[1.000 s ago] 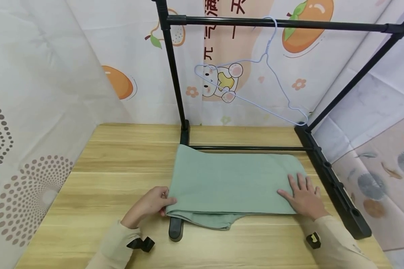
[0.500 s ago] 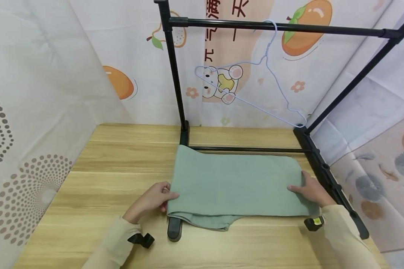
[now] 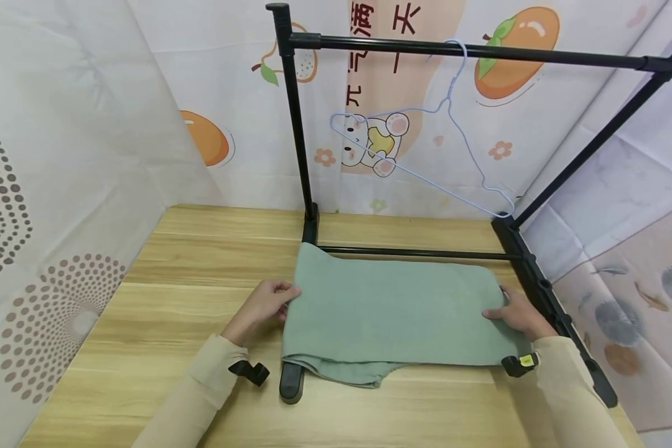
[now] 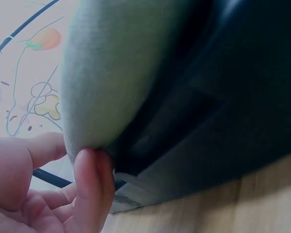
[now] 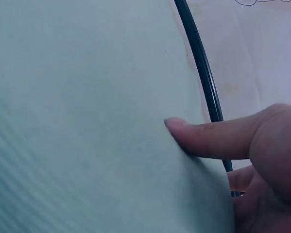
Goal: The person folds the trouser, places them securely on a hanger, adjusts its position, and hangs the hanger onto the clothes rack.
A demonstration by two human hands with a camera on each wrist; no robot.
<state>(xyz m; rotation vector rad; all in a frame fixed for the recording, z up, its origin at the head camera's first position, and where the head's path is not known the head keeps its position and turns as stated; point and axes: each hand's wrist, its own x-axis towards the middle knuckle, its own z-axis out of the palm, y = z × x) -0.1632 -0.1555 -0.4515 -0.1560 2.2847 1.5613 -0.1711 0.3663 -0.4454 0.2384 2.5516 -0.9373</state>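
Note:
A folded sage-green garment (image 3: 392, 311) lies across the base of the black rack, with a smaller layer poking out below its front edge. My left hand (image 3: 264, 306) pinches its left edge; in the left wrist view the thumb and fingers (image 4: 89, 179) meet at the fabric's (image 4: 111, 73) border, and a dark gap shows beneath the cloth. At the opposite end, my right hand (image 3: 522, 314) grips the right edge. Its thumb (image 5: 208, 138) presses on top of the cloth (image 5: 87, 97) in the right wrist view, while the other fingers are mostly hidden under or behind it.
The black garment rack (image 3: 476, 55) stands at the back of the wooden table (image 3: 201, 261), its feet running forward under and beside the cloth. A pale blue wire hanger (image 3: 448, 106) hangs from the top bar. Printed curtains (image 3: 246, 162) enclose the table behind and at the sides.
My right hand went from lying flat on the cloth to gripping its right edge. My left hand slid farther back along the left edge. The head view shifted slightly.

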